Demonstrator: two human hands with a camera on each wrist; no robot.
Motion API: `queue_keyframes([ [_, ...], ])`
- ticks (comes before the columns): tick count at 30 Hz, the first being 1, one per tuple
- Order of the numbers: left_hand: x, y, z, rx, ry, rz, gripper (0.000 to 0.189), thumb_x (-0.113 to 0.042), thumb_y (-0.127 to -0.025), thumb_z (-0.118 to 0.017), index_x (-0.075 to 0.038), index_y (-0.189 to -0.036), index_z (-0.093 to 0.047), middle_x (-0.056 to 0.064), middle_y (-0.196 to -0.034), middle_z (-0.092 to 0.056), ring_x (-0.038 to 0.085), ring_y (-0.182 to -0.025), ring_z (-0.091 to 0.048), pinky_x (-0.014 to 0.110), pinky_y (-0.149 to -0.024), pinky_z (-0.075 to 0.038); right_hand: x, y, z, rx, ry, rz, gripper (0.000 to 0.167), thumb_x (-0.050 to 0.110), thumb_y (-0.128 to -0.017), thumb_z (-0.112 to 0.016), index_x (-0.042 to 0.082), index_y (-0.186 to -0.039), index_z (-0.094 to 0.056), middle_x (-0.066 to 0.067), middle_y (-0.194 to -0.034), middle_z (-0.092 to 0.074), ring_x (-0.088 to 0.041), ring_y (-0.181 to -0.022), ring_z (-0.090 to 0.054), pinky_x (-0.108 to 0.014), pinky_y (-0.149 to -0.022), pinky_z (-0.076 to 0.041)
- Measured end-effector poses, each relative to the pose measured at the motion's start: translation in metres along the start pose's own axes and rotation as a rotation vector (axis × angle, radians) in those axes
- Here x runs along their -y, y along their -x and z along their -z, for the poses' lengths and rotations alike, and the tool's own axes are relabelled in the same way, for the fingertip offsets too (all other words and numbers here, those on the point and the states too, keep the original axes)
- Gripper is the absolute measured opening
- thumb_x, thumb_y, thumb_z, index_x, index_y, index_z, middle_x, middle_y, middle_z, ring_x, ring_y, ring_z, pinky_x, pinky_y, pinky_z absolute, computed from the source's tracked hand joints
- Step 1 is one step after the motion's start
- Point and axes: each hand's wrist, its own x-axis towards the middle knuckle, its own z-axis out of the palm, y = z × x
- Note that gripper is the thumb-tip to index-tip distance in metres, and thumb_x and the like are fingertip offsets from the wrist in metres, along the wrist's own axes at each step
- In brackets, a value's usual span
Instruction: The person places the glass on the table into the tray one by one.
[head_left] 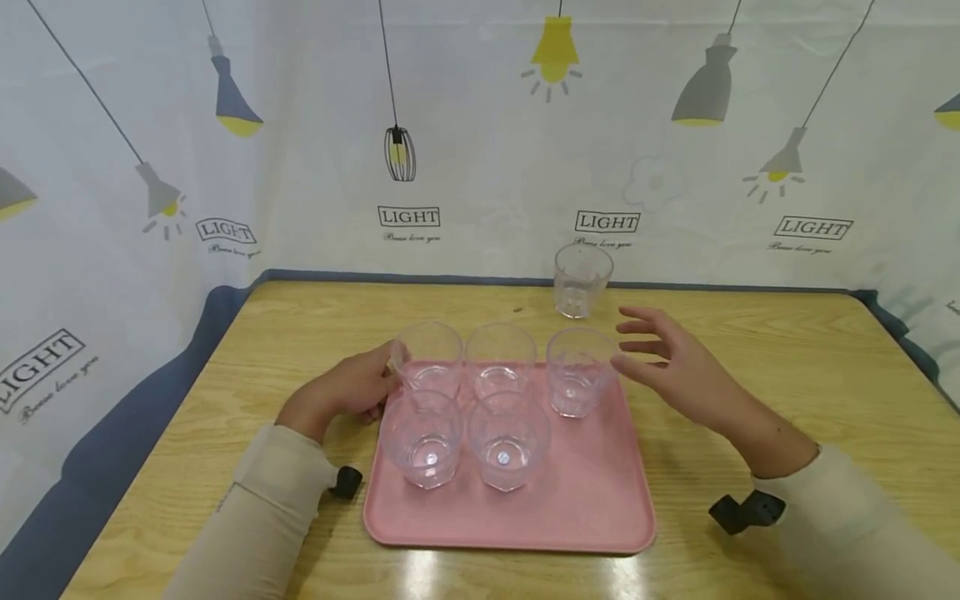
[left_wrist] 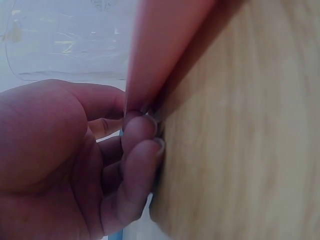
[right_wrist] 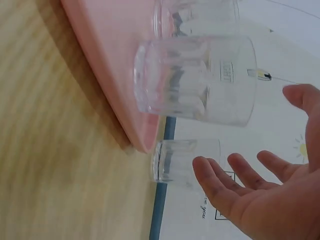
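Observation:
A pink tray (head_left: 592, 508) lies on the wooden table with several clear plastic cups standing upright on it. My left hand (head_left: 348, 387) grips the tray's left edge beside the back-left cup (head_left: 431, 362). In the left wrist view its fingertips (left_wrist: 139, 131) curl beneath the tray's rim. My right hand (head_left: 690, 375) is held with fingers spread near the tray's back-right cup (head_left: 573, 379); in the right wrist view a gap separates hand and cup (right_wrist: 200, 80). Another clear cup (head_left: 581, 287) stands on the table behind the tray.
Two cups, at the front left (head_left: 427, 450) and front middle (head_left: 507, 450), stand close together, with a third (head_left: 498, 367) behind. A white curtain (head_left: 480, 100) printed with lamps hangs at the table's (head_left: 810, 375) back edge.

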Motion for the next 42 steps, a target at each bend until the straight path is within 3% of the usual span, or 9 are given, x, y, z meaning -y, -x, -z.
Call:
queue_keyframes([
  [7,0.001,0.0,0.002,-0.005,-0.003,0.003,0.017,-0.012,-0.103,-0.044,-0.017,-0.119,-0.047,0.007,-0.067,-0.056,0.018,-0.053,-0.054,0.028,-0.05,-0.05,0.0,-0.025,0.016,-0.067,0.074,-0.046,0.074,0.041,-0.097,-0.063,0.014,-0.156,-0.027,-0.019,-0.151,-0.042,-0.043,-0.136,-0.047,-0.06,-0.101,-0.048],
  [21,0.004,-0.003,-0.002,-0.015,-0.003,0.004,0.02,-0.011,-0.102,-0.045,-0.018,-0.12,-0.047,0.007,-0.066,-0.056,0.018,-0.052,-0.054,0.027,-0.047,-0.049,-0.002,-0.082,0.026,-0.067,0.16,-0.125,0.089,0.052,-0.092,-0.065,0.015,-0.159,-0.02,-0.022,-0.155,-0.036,-0.043,-0.141,-0.04,-0.061,-0.105,-0.044],
  [25,0.004,-0.002,-0.002,-0.019,0.006,-0.003,0.021,-0.012,-0.102,-0.044,-0.018,-0.122,-0.047,0.007,-0.066,-0.056,0.018,-0.051,-0.054,0.027,-0.047,-0.048,-0.003,-0.097,0.023,-0.047,0.188,-0.143,0.089,0.048,-0.093,-0.066,0.012,-0.159,-0.019,-0.023,-0.155,-0.035,-0.043,-0.141,-0.039,-0.06,-0.105,-0.044],
  [36,0.001,0.0,-0.001,-0.01,0.007,0.003,0.026,-0.014,-0.103,-0.046,-0.019,-0.129,-0.047,0.007,-0.067,-0.056,0.018,-0.053,-0.054,0.027,-0.048,-0.049,-0.004,-0.116,0.015,-0.048,0.2,-0.17,0.1,0.044,-0.092,-0.069,0.008,-0.161,-0.007,-0.029,-0.154,-0.034,-0.045,-0.137,-0.042,-0.059,-0.104,-0.045],
  [42,0.001,0.0,0.0,-0.015,0.007,0.0,0.024,-0.013,-0.103,-0.046,-0.019,-0.127,-0.047,0.006,-0.067,-0.056,0.018,-0.053,-0.055,0.027,-0.048,-0.049,-0.002,-0.125,0.011,-0.039,0.235,-0.184,0.103,0.045,-0.093,-0.068,0.005,-0.16,-0.001,-0.029,-0.157,-0.029,-0.046,-0.143,-0.034,-0.061,-0.112,-0.036],
])
